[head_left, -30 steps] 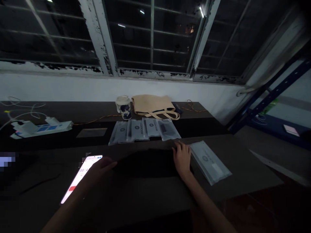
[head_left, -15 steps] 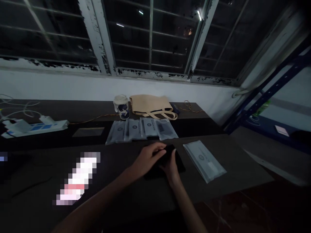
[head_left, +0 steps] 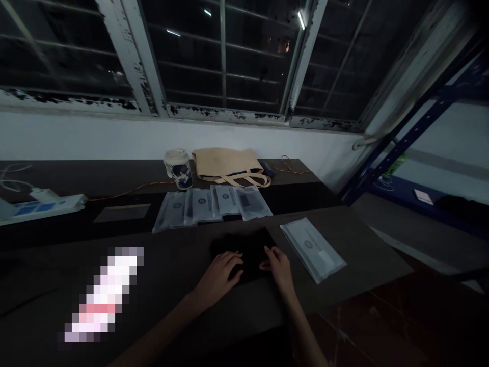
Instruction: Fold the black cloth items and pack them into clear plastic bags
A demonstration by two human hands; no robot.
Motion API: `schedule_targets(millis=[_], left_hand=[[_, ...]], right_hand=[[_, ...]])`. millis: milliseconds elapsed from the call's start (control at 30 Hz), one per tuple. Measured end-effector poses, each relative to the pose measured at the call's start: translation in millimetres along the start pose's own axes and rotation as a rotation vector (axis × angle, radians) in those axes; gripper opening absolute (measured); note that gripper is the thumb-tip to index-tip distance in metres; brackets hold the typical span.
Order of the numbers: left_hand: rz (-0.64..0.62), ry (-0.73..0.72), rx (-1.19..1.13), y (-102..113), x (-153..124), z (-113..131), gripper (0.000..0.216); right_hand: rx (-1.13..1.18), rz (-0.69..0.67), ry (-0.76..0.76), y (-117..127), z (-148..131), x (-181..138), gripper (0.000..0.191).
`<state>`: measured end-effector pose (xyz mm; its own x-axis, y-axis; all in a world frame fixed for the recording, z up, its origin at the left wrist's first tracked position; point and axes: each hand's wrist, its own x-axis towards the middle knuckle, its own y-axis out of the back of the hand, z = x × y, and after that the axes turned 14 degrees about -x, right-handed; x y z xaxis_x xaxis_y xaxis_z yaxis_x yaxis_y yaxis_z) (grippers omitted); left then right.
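Note:
A flat black piece (head_left: pixel 250 250), perhaps folded cloth, lies on the dark table; its details are lost in the dim light. My left hand (head_left: pixel 219 278) rests on its front left part, fingers bent and the thumb held apart from them. On the right edge lies my right hand (head_left: pixel 279 267), with a gap between its fingertips. Just right of it is a frosted zip pouch (head_left: pixel 313 250) with a printed round logo. Several similar frosted pouches (head_left: pixel 200 204) overlap in a row behind the black piece.
A paper cup (head_left: pixel 179 168) and a beige tote bag (head_left: pixel 229 163) stand behind the pouches. A white power strip (head_left: pixel 46 208) with cables sits at left. A bright pixelated patch (head_left: pixel 105 295) covers something at front left. A blue metal shelf (head_left: pixel 405 196) is at right.
My hands have moved apart and toward me, from close together over the black piece to its two sides. More of the piece now shows flat. The view has shifted right.

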<state>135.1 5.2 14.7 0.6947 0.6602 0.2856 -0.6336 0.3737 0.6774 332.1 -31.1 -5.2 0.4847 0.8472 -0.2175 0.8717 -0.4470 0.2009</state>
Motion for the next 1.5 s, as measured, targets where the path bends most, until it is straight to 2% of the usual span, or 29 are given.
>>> schedule_targets(millis=[100,200,267,367,433,533,567,633,733,867,933,967,1067,1133,1167,1233,1267,1333,1433,1500], left_hand=[[0.03,0.025,-0.004,4.0,6.0,8.7,0.018],[0.092,0.027,0.048,1.3,16.8,11.8,0.026],[0.049,0.003,0.114,-4.0,21.2,8.2,0.035],[-0.081,-0.036,0.205,-12.4,18.6,-2.2,0.052],[-0.128,-0.052,0.235,-15.7,13.5,-8.2,0.054],[-0.142,-0.068,0.251,-16.4,8.4,-12.4,0.054],[-0.142,-0.07,0.252,-16.1,8.0,-12.8,0.054],[-0.144,-0.072,0.245,-15.1,8.4,-12.7,0.054],[-0.156,-0.051,0.202,-13.7,8.9,-10.8,0.055],[-0.161,0.017,0.055,-12.5,8.7,-5.6,0.056],[-0.099,0.079,-0.107,-10.3,11.0,-4.3,0.046],[-0.02,0.122,-0.219,-7.5,13.0,-4.7,0.041],[0.372,0.259,-0.489,11.7,19.3,-10.8,0.044],[0.601,0.313,-0.51,33.6,20.6,-15.5,0.046],[0.672,0.326,-0.493,45.6,19.8,-16.6,0.045],[0.735,0.32,-0.432,65.8,16.0,-15.3,0.039],[0.725,0.296,-0.383,71.9,13.7,-13.2,0.036],[0.58,0.21,-0.251,73.0,9.6,-8.8,0.031],[0.178,0.068,-0.046,52.0,7.0,-11.6,0.034],[-0.029,0.033,0.063,34.3,6.6,-21.8,0.037]], right_hand=[[0.005,-0.011,0.042,2.0,2.5,-3.5,0.048],[-0.111,-0.021,0.118,3.7,3.1,-4.7,0.049],[-0.223,-0.029,0.162,7.1,2.3,-5.3,0.044],[-0.323,0.003,0.182,17.7,-0.4,-9.5,0.037],[-0.506,0.149,0.214,26.1,-2.1,-16.0,0.034],[-0.964,0.404,0.197,34.6,-2.4,-28.9,0.037],[-1.085,0.421,0.157,36.2,-1.7,-32.5,0.039],[-1.183,0.343,0.069,38.5,0.6,-35.8,0.04],[-1.031,0.269,0.047,41.6,4.0,-29.4,0.035],[-0.68,0.273,0.173,35.4,-4.4,-14.7,0.025],[-0.621,0.275,0.223,22.4,-17.0,-15.5,0.023],[-0.578,0.274,0.266,13.5,-24.3,-19.3,0.023],[-0.477,0.219,0.491,-18.8,-41.5,-42.4,0.031],[-0.551,0.104,0.675,-39.4,-42.5,-60.9,0.044],[-0.629,0.023,0.749,-48.1,-39.3,-68.9,0.048],[-0.757,-0.127,0.839,-60.3,-28.3,-79.9,0.05],[-0.786,-0.181,0.858,-63.8,-22.1,-82.8,0.05],[-0.786,-0.225,0.858,-65.8,-12.6,-85.0,0.048],[-0.758,-0.251,0.833,-60.2,-9.7,-85.1,0.047],[-0.748,-0.276,0.828,-53.0,-13.1,-86.1,0.045]])
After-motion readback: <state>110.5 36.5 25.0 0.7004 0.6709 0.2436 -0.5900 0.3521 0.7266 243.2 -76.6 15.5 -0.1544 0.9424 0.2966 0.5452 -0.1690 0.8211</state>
